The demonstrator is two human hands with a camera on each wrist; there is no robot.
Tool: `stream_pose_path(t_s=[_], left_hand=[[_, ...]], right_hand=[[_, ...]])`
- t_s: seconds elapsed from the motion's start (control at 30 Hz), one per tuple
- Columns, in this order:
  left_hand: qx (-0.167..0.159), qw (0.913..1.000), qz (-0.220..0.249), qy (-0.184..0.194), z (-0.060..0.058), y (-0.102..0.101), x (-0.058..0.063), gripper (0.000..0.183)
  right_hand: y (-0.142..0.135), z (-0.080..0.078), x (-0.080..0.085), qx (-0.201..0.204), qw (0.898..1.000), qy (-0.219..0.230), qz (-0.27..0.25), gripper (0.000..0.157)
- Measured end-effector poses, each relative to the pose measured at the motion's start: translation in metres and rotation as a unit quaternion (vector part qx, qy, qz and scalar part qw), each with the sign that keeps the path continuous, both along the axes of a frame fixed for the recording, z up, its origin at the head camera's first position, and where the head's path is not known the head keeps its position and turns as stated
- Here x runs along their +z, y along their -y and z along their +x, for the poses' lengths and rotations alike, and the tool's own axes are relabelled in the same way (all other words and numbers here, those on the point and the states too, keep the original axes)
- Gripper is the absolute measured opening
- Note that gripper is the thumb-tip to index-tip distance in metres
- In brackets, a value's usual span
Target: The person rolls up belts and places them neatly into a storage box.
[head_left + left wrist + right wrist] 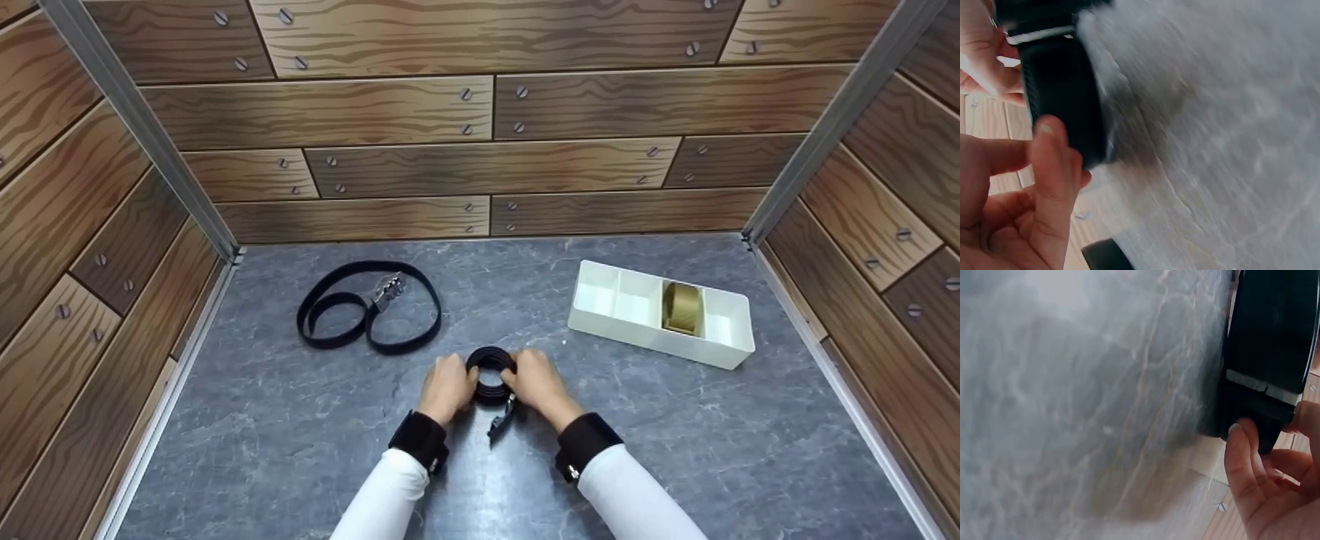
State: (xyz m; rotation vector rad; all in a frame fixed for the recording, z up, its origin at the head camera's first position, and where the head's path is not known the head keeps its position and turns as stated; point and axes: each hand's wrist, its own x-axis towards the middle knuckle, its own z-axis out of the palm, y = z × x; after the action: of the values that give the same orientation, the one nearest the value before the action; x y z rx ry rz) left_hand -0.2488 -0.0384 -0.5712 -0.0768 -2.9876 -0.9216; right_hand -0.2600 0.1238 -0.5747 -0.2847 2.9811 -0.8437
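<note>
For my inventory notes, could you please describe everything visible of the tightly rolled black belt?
The belt is black, smooth, seemingly leather, coiled in layers around an open centre. Its shiny buckle sticks out on the near side. The left grip and right grip hold opposite sides over the table; whether it rests there is unclear.

Plain black, white and gold against veined grey and brown grain.
The coiled belt [490,354] and loose belt [375,266] are showing black, the loose belt's buckle [388,292] silver; the rolled belt [683,306] is showing olive-gold, the box [622,337] and sleeves [382,487] white. The tabletop [300,450] is displaying grey marbling with pale veins; the wall [405,169], brown wood-grain planks.
</note>
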Motion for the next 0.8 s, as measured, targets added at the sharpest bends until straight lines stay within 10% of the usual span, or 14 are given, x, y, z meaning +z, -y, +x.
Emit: stream_pose_path(t_s=[0.43,0.8], left_hand=[[-0.063,0.9969,-0.023,-0.042,-0.003,0.0,-0.008,0.007],[-0.022,0.9942,0.069,-0.079,0.001,0.007,-0.011,0.011]], right_hand=[[-0.013,-0.002,-0.001,0.087,0.995,0.018,-0.049,0.035],[-0.026,0.013,0.01,0.041,0.984,0.006,-0.171,0.032]])
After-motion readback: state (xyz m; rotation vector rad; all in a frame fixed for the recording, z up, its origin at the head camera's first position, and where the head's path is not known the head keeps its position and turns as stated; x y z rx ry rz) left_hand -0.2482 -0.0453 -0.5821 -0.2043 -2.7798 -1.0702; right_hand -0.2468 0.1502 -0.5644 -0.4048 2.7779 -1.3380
